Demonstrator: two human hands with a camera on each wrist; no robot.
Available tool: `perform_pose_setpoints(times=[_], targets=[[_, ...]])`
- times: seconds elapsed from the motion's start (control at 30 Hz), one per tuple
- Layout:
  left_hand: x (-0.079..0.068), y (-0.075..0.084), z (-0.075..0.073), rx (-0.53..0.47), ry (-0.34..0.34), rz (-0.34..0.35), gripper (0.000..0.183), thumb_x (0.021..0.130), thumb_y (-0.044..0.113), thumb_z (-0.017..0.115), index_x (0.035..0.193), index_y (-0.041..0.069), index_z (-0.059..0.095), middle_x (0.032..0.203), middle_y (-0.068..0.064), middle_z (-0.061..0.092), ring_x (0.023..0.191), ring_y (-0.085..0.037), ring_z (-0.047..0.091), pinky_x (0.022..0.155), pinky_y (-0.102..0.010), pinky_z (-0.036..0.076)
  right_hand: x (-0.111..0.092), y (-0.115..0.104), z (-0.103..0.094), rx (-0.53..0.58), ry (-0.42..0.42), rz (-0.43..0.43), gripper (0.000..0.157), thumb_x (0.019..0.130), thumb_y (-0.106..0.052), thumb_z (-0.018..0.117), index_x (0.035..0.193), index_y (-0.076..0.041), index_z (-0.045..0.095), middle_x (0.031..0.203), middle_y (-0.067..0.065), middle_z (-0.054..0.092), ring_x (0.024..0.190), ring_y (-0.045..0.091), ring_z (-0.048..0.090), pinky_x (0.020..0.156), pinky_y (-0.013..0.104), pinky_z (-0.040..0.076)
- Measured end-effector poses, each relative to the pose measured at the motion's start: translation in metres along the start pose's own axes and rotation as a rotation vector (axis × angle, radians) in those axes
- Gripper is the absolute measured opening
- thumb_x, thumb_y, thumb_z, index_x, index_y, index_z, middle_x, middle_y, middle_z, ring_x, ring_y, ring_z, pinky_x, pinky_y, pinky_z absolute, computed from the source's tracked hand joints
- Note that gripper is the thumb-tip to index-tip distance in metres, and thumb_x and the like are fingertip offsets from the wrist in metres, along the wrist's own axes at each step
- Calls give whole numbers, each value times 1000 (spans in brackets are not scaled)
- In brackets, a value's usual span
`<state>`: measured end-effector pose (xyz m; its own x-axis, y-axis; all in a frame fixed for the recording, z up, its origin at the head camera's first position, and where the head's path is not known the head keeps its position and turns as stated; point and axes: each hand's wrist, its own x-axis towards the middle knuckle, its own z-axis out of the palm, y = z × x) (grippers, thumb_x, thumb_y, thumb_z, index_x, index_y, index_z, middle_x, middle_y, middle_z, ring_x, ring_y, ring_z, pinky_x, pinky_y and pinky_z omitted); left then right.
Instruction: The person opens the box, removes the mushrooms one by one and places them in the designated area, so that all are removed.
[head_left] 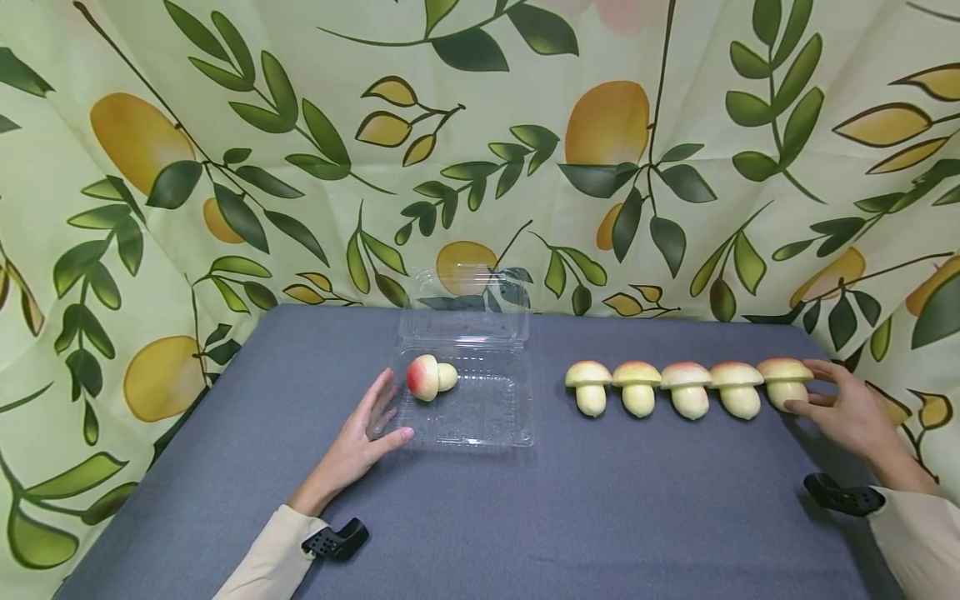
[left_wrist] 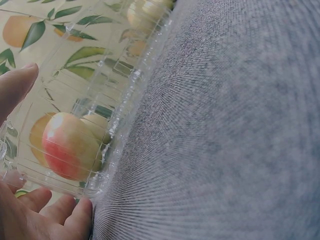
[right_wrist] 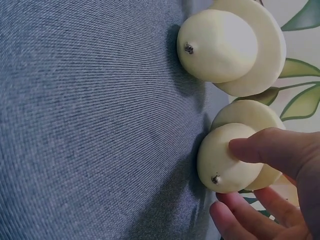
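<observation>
In the head view, my left hand is at the left edge of a clear plastic clamshell box, thumb and fingers spread. One toy mushroom with a red-tinged cap lies on its side in the box's left part. The left wrist view shows the fingertips by the box's corner. At the right end of a row, my right hand grips a toy mushroom. Its thumb is on the pale stem in the right wrist view, the other fingers on the far side.
Left of the held mushroom, several similar mushrooms stand in a row, caps side by side. The box's lid is raised at the back. A grey-blue cloth covers the table, with a leaf-and-fruit patterned curtain behind.
</observation>
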<state>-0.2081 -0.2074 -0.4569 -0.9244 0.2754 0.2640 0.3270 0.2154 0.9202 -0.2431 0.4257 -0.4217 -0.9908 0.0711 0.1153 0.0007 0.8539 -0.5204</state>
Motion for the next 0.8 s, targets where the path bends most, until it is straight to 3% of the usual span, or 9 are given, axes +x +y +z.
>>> perform_pose_setpoints(times=[0.13, 0.33, 0.43, 0.53, 0.57, 0.63, 0.7, 0.73, 0.8], targets=[[0, 2, 0, -9, -2, -6, 90, 89, 0, 68, 156, -6, 7, 162, -30, 12, 148, -49, 19, 108, -10, 34, 0, -2, 0, -2, -4, -20, 70, 91, -12, 70, 140, 20, 31, 132, 49, 38, 74, -31, 27, 54, 10, 41], [0, 2, 0, -2, -4, -17, 91, 89, 1, 68, 156, -5, 7, 163, -30, 12, 148, -50, 19, 108, -10, 34, 1, -2, 0, -6, -20, -8, 72, 92, -17, 70, 141, 19, 31, 134, 48, 38, 75, -27, 36, 54, 12, 41], [0, 1, 0, 10, -5, -20, 90, 90, 2, 68, 156, -5, 8, 162, -30, 12, 148, -50, 19, 111, -16, 35, 2, -1, 0, -14, -19, -1, 75, 92, -21, 71, 140, 20, 31, 133, 48, 39, 73, -1, 63, 54, 13, 41], [0, 1, 0, 21, -4, -19, 90, 90, 1, 68, 156, -4, 8, 162, -30, 13, 148, -49, 20, 115, -28, 35, 3, 0, 1, -14, -16, 1, 78, 91, -24, 72, 140, 21, 30, 132, 49, 38, 78, 29, 69, 54, 13, 41], [0, 2, 0, 23, -3, -19, 90, 90, 1, 68, 156, -4, 8, 163, -29, 13, 148, -49, 20, 115, -33, 34, 4, 0, 1, -9, -15, 2, 80, 91, -24, 72, 141, 21, 29, 132, 49, 38, 78, 27, 69, 54, 13, 41], [0, 2, -1, 22, -3, -19, 91, 89, 1, 68, 157, -4, 8, 163, -29, 13, 148, -49, 21, 115, -42, 33, 4, 1, 2, 3, -17, 5, 82, 91, -26, 72, 142, 21, 27, 134, 49, 37, 73, 2, 64, 54, 12, 40], [0, 3, -1, 22, -2, -18, 91, 89, 2, 68, 156, -4, 8, 163, -28, 13, 148, -48, 21, 114, -49, 31, 4, 2, 2, 7, -16, 13, 84, 91, -27, 72, 143, 20, 25, 135, 49, 36, 73, -22, 44, 54, 11, 40], [0, 3, -1, 21, -3, -17, 91, 89, 2, 68, 156, -5, 8, 163, -28, 13, 148, -48, 21, 114, -51, 30, 4, 1, 2, 7, -15, 17, 85, 91, -28, 72, 143, 20, 25, 136, 48, 35, 77, -25, 35, 55, 11, 39], [0, 3, -1, 20, -4, -14, 91, 89, 2, 68, 156, -5, 7, 163, -29, 13, 148, -49, 21, 113, -53, 29, 3, 0, 1, 10, -17, 22, 85, 91, -28, 72, 143, 20, 25, 138, 49, 34, 76, -14, 53, 57, 15, 41]])
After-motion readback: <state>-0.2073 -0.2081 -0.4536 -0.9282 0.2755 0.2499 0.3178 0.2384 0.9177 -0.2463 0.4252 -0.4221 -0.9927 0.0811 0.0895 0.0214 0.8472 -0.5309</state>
